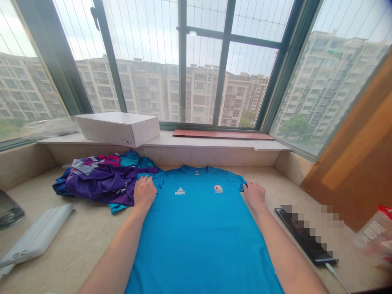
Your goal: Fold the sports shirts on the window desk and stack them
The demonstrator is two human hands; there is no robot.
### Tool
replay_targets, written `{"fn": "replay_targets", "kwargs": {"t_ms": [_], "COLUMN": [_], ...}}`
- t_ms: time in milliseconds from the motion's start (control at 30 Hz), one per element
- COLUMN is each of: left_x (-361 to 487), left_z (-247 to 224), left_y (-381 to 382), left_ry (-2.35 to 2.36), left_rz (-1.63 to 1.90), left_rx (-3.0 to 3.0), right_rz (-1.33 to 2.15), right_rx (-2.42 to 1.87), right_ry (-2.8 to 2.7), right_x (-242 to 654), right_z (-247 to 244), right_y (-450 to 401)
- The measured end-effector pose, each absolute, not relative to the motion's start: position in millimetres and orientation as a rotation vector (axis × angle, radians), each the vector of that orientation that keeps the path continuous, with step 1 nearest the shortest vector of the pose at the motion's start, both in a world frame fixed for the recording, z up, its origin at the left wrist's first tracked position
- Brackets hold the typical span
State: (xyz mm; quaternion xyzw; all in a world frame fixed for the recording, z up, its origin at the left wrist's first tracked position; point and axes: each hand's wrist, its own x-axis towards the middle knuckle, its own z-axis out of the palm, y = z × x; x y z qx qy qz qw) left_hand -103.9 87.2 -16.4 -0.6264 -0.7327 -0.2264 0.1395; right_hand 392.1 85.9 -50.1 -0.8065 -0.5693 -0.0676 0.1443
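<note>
Shirt (196,228) flat, collar (196,168) at twelve o'clock.
My left hand (145,191) pinches one sleeve (158,179) at eleven, right hand (255,195) the other at one; next move needs even grip.

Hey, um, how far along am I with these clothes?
Early on, it seems. Looks done: the blue shirt lies spread front up, mostly smooth where it shows. In hand: its sleeves, left hand at one, right hand at the other. Probably left: the visible part of the shirt is unfolded, and the pile beside it lies crumpled.
</note>
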Motion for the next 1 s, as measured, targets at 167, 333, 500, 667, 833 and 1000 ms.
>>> {"fn": "replay_targets", "kwargs": {"t_ms": [167,333,500,667,833,1000], "left_x": [-128.1,-134.0,-137.6,-138.1,-136.2,-134.5], "left_z": [-18.3,-31.6,-36.4,-32.0,-30.5,-30.7], "left_y": [74.4,74.7,80.2,85.5,85.6,82.5], "left_ry": [-2.189,-2.178,-2.117,-2.006,-1.894,-1.923], "left_rz": [-0.673,-0.626,-0.802,-1.061,-1.307,-1.37], "left_rx": [-1.635,-1.712,-1.806,-1.892,-1.962,-1.963], "right_rz": [-0.161,-0.106,-0.016,-0.043,0.022,0.056], "right_rx": [-2.28,-2.235,-2.164,-1.978,-1.723,-1.883], "right_ry": [-1.643,-1.609,-1.555,-1.636,-1.931,-1.9], "right_x": [389.8,389.5,394.4,367.9,318.3,307.5], "right_z": [-52.8,-49.1,-28.2,1.1,2.8,-21.1], "right_y": [85.7,90.1,109.5,130.0,125.4,103.5]}}
